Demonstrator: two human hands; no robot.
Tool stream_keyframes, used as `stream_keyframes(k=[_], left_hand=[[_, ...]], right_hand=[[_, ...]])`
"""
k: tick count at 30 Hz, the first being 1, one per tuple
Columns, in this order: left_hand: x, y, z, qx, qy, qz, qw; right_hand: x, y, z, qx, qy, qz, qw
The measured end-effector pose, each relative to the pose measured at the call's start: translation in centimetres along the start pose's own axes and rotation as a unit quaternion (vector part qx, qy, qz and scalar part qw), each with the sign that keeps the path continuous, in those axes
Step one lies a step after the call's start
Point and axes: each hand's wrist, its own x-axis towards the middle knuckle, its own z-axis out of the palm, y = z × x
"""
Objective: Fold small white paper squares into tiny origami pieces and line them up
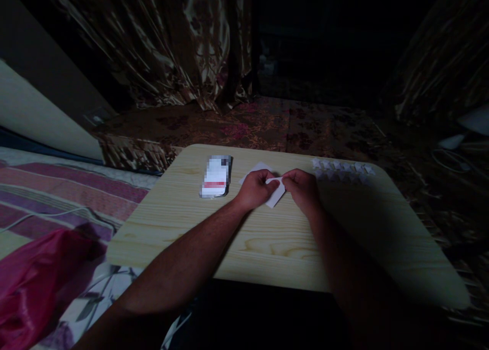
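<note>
Between my two hands is a small folded piece of white paper (275, 193), held just over the middle of the wooden table. My left hand (255, 188) pinches its left side, thumb on top. At its upper right corner, my right hand (302, 187) has its thumb and fingers closed on the paper's edge. More white paper (261, 165) lies flat on the table behind my left hand, partly hidden by it. To the right, beyond my right hand, several small folded white paper pieces (336, 166) sit in two rows.
A phone (216, 177) with a blurred, lit screen lies left on the pale wooden table (244, 243). A bed with a striped cover (76, 182) and a pink bag (42, 284) are at the left. Patterned curtains (198, 39) hang behind; a white cable (49, 215) crosses the bed.
</note>
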Motion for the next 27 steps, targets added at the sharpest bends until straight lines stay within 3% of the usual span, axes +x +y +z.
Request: stream_keyframes(k=[21, 27], left_hand=[[-0.11, 0.23, -0.08, -0.007, -0.017, -0.006, 1.0], [0.0, 0.14, -0.04, -0.034, 0.015, -0.015, 0.999]], right_hand=[[-0.01, -0.32, -0.32, -0.005, 0.008, -0.001, 1.0], [0.16, -0.34, -0.24, -0.022, 0.029, 0.004, 0.999]])
